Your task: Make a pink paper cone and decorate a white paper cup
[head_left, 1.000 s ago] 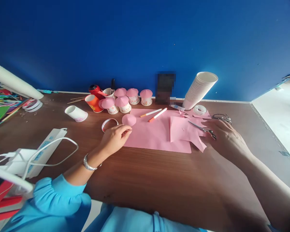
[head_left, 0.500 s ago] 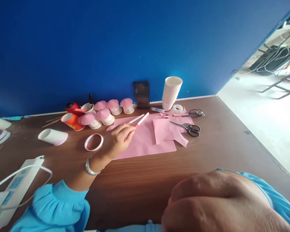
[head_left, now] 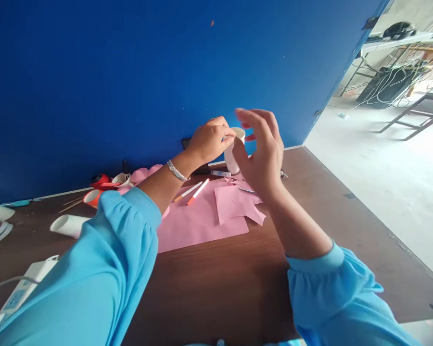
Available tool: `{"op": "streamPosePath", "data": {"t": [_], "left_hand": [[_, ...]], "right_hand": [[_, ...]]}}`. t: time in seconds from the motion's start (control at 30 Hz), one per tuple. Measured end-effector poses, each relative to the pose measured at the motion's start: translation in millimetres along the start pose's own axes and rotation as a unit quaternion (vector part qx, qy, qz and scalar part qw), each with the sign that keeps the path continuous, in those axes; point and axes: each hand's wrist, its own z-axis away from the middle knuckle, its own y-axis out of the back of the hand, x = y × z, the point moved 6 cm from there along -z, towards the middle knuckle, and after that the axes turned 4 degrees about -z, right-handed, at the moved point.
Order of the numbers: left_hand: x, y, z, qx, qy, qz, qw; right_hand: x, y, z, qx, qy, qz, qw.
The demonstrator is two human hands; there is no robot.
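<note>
My left hand is raised over the far side of the table, its fingers closed on the rim of the top cup of the white paper cup stack by the blue wall. My right hand hovers just right of the stack with fingers spread and curved, holding nothing. Below them lie a pink paper sheet, cut pink pieces and two orange markers. Scissors are mostly hidden behind my right wrist.
Pink-topped cups and a red cup stand at the back left, partly hidden by my left sleeve. A white cup lies on its side. A white power strip is at the left. The table edge runs along the right.
My left hand left the pink sheet and reached up to the cup stack. My right hand let the scissors lie, drew back, then rose beside the stack. The view swung right.
</note>
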Motion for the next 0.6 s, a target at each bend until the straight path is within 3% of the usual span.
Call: {"op": "streamPosePath", "data": {"t": [0.07,0.13,0.2,0.37,0.6], "left_hand": [[2,-8,-11,-0.05,-0.016,-0.041,0.998],[3,-16,-17,-0.101,-0.032,-0.087,0.991],[3,-19,-21,-0.125,-0.043,-0.113,0.985],[2,-17,-25,-0.146,-0.056,-0.106,0.982],[1,-7,-24,-0.154,-0.034,-0.106,0.982]], "right_hand": [[49,-11,-11,0.044,-0.098,0.004,0.994],[91,-35,-8,0.013,-0.18,-0.035,0.983],[116,-57,-3,-0.001,-0.22,-0.125,0.967],[128,-79,-2,0.037,-0.244,-0.382,0.891],[124,-93,4,0.07,-0.278,-0.458,0.841]]}}
